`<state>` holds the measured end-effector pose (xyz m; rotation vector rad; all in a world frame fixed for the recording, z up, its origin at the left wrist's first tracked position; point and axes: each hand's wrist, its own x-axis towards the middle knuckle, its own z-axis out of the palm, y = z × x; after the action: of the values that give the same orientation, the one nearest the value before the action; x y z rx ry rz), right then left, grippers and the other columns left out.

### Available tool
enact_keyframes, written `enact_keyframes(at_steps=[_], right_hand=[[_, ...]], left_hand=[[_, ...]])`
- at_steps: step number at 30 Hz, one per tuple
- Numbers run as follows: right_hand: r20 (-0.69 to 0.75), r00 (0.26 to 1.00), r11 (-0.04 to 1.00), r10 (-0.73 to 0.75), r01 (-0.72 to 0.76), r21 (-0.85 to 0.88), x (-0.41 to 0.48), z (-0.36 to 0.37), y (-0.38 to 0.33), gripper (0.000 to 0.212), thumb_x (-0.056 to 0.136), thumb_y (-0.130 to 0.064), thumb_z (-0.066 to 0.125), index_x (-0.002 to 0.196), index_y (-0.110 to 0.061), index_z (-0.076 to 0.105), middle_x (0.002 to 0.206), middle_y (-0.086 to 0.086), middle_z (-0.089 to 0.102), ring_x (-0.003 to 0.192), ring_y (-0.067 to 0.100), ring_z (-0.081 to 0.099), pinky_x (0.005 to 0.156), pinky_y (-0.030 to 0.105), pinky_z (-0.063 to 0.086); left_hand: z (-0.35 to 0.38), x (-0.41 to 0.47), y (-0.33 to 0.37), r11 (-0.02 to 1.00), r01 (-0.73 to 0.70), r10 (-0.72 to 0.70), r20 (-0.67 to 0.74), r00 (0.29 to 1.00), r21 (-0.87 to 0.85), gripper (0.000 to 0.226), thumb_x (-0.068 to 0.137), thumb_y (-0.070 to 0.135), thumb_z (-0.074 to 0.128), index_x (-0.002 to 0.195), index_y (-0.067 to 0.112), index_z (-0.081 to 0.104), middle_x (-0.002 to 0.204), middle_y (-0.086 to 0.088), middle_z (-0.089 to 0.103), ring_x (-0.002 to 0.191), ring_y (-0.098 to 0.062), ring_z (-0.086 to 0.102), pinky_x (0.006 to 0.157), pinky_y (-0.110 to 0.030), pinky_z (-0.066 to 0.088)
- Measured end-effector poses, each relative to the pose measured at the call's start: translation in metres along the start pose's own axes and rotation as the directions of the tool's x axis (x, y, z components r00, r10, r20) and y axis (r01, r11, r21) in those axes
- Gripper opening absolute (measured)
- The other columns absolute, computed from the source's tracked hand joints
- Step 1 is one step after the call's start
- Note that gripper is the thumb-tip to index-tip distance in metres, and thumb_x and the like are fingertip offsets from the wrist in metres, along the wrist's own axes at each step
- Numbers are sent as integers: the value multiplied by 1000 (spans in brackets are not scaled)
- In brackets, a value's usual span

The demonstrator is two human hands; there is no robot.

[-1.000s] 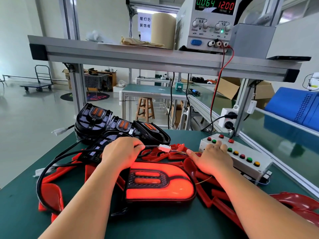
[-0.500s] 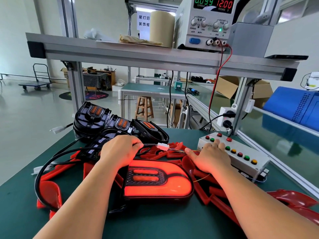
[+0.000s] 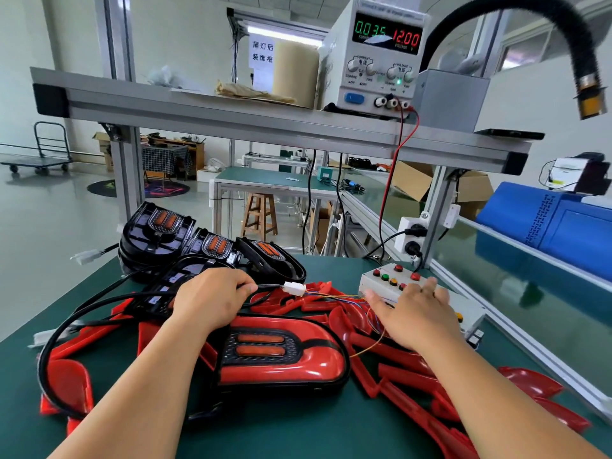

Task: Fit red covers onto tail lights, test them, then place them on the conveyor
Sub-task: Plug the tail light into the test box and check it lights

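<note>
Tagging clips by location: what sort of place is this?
Probably a factory assembly and test bench: a power supply on the shelf, a push-button box, loose red covers beside black tail lights.

A glossy pale floor (image 3: 49,207) meets white walls (image 3: 185,44), a metal platform trolley (image 3: 43,157) standing far left and a wooden stool (image 3: 260,215) by a green-topped metal table (image 3: 265,180).

Left hand (image 3: 212,299) pinches the cable (image 3: 269,287); right hand (image 3: 414,314) rests on the button box (image 3: 371,285).
</note>
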<state>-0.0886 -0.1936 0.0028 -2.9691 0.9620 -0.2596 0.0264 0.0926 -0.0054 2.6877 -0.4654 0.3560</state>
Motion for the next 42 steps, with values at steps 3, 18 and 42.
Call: enact_keyframes(at_steps=[3,18,42], right_hand=[[18,999,997,43,-42,-64,-7,0,17,105,79,-84,9,144,-5,33,157,23,16,141,36,18,107,45,32],[17,1000,972,-10,14,-234,-17,16,28,105,76,-86,6,135,-10,49,133,11,46,131,25,28,100,38,38],[42,999,985,14,-7,-172,-19,16,32,105,77,-85,8,144,-10,38,158,19,14,142,32,18,109,42,32]], left_hand=[[0,0,0,1000,2,-2,3,1000,-1,23,97,51,45,108,46,65,107,17,68,97,-13,61,69,-30,46],[0,1,1,999,-14,15,-7,1000,46,25,97,52,44,111,46,65,112,18,67,104,-13,61,69,-30,43],[1,1,0,999,-20,20,-10,1000,30,26,97,52,43,112,45,65,109,17,67,101,-13,61,68,-30,42]])
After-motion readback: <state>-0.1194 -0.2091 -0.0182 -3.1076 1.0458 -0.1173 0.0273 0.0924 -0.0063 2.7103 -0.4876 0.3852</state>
